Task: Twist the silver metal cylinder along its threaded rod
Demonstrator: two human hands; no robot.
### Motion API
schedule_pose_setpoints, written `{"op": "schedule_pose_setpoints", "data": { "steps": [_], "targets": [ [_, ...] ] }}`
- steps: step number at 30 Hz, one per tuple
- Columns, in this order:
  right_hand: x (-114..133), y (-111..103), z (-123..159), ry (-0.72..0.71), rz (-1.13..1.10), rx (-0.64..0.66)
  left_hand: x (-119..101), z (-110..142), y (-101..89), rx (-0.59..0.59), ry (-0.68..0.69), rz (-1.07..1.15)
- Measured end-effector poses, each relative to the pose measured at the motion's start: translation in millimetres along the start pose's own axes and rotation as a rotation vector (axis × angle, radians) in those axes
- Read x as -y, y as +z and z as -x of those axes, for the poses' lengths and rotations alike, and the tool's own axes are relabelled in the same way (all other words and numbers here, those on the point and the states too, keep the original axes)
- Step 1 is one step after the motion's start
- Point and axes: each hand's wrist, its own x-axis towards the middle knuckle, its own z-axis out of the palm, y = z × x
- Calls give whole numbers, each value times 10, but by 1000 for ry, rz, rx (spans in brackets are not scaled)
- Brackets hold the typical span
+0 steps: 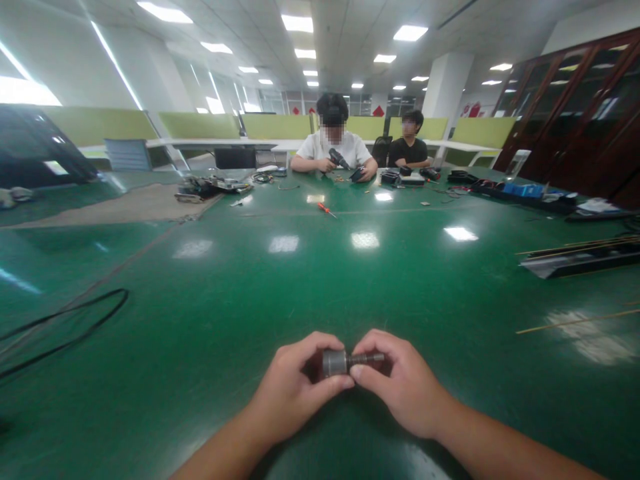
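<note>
My left hand (296, 390) is closed round a small grey metal cylinder (335, 362), held just above the green table (320, 280) near its front edge. My right hand (397, 383) pinches a thin dark shaft (367, 359) that sticks out of the cylinder's right end. Both hands meet at the part, knuckles up, forearms coming in from the bottom of the view.
A black cable (65, 327) loops at the left. Thin rods and a dark tray (580, 257) lie at the right. An orange-handled screwdriver (326, 209) lies mid-table. Two people (334, 150) sit at the far side among tools and parts.
</note>
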Motion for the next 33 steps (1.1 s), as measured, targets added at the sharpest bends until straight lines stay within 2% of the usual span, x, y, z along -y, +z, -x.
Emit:
{"op": "schedule_pose_setpoints", "data": {
  "steps": [9,20,33],
  "targets": [
    [-24,1,-5,1,6,8,2,9,0,-4,-18,-20],
    [-47,21,6,-51,35,-51,25,2,3,-17,-13,-7],
    [-69,28,-4,-56,-40,-93,12,2,8,-24,-32,-2]
  ]
}}
